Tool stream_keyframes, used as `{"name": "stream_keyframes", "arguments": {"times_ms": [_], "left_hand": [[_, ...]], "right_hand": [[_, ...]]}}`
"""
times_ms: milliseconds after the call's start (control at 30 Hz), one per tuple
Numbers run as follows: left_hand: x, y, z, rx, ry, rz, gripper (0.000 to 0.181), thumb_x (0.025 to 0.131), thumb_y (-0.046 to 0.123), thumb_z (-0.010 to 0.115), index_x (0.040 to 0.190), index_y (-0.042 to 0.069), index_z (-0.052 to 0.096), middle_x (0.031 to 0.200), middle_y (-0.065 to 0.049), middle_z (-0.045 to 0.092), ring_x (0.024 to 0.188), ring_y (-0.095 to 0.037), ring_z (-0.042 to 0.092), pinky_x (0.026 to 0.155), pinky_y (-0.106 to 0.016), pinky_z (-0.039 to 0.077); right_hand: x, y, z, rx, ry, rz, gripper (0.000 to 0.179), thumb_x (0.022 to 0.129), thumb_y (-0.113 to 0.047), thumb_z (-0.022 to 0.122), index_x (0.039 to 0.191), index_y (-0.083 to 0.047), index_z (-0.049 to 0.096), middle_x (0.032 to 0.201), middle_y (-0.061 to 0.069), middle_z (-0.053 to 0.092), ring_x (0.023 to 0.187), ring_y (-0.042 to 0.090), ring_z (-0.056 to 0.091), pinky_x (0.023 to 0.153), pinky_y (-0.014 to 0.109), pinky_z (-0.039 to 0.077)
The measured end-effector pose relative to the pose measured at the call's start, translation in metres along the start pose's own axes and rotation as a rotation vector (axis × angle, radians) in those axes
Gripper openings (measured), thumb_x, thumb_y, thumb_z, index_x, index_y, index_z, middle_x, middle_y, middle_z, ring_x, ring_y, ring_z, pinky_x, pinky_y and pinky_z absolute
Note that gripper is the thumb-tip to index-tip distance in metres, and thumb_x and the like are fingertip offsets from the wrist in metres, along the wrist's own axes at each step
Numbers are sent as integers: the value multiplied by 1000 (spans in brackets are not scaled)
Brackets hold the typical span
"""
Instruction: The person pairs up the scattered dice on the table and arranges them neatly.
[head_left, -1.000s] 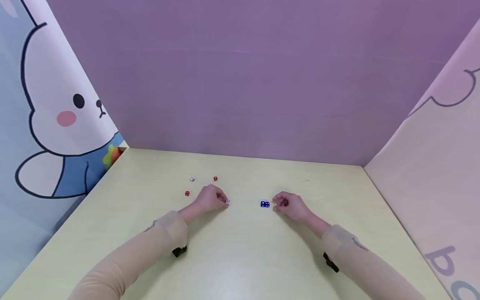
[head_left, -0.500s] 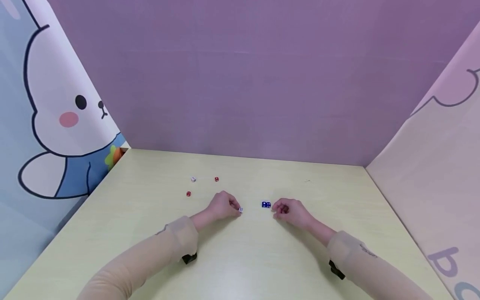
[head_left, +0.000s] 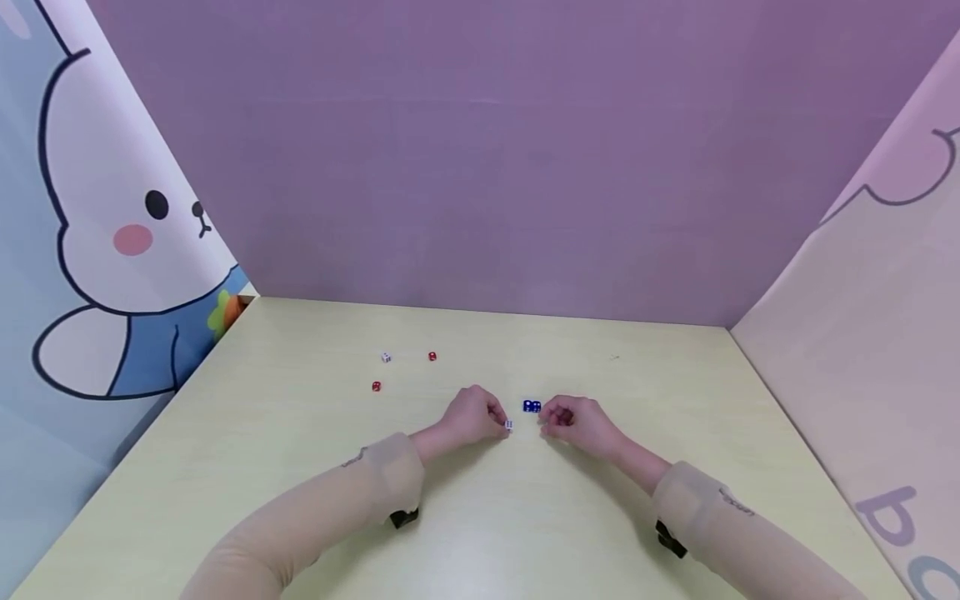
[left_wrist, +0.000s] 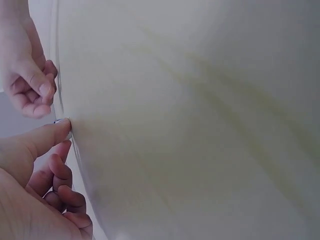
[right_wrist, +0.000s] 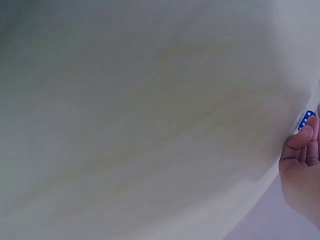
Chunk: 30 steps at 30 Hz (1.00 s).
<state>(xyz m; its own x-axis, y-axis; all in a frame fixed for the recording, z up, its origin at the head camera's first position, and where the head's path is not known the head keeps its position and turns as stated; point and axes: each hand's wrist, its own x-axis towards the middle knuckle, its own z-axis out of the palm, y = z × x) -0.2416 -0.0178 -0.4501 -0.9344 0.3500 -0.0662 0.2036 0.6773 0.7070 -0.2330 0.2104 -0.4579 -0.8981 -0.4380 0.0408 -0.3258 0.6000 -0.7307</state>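
Note:
In the head view my left hand (head_left: 476,415) pinches a white die (head_left: 508,426) between thumb and fingertips, just above or at the tabletop. In the left wrist view the thumb (left_wrist: 57,131) mostly covers that die. My right hand (head_left: 583,423) is loosely curled with nothing between its fingers. Its fingertips are right beside a pair of blue dice (head_left: 532,407) standing side by side with white dots. From the right wrist view, a blue die (right_wrist: 306,119) shows just past the right fingertips. The white die is near the blue pair, to its lower left.
Farther back on the left of the pale table (head_left: 480,517) lie a second white die (head_left: 386,357), a red die (head_left: 432,356) and another red die (head_left: 377,386). A small mark (head_left: 615,357) shows at the back right. A purple panel (head_left: 480,167) rises behind the table.
My left hand has carried the white die rightward and slightly nearer, toward the blue pair. The right hand has come a little closer to the blue dice, which stay put.

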Motion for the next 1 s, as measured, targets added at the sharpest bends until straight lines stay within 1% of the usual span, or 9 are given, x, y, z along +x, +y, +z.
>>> {"name": "stream_keyframes", "arguments": {"times_ms": [100,333,467,567,767,1000], "left_hand": [[4,5,5,7,0,3,14,68,15,83,71,15,70,62,8,61,60,-8,52,64,-23,42],[10,17,13,16,-5,40,12,69,14,83,71,14,71,62,8,61,60,-8,51,65,-23,42],[12,25,17,39,-12,44,13,69,14,82,71,15,70,62,8,61,59,-7,52,66,-22,43],[13,30,20,44,-10,38,13,69,14,82,70,14,69,63,8,62,58,-7,53,64,-22,43],[16,34,25,53,14,47,12,70,16,82,68,15,70,63,8,63,58,-7,53,61,-21,43],[17,33,26,61,31,53,14,70,18,83,66,15,70,61,8,62,56,-7,52,58,-21,42]], "right_hand": [[1,-2,1,-4,-3,-6,16,81,-9,73,95,-7,66,80,-1,62,72,11,55,62,20,48],[1,0,1,-24,7,3,16,80,-10,74,94,-7,66,77,-2,60,68,10,52,59,19,45],[1,0,0,-26,7,-1,16,80,-9,74,93,-7,66,75,-2,59,66,9,50,57,18,43],[2,1,-1,-23,3,-21,15,80,-9,74,92,-7,66,74,-2,59,65,8,50,57,18,43],[3,2,-1,-25,5,-48,14,79,-7,74,91,-7,67,73,-2,58,64,6,49,57,18,43],[4,2,2,-45,7,-60,12,79,-5,74,88,-7,67,70,-2,57,63,6,48,57,18,43]]}}
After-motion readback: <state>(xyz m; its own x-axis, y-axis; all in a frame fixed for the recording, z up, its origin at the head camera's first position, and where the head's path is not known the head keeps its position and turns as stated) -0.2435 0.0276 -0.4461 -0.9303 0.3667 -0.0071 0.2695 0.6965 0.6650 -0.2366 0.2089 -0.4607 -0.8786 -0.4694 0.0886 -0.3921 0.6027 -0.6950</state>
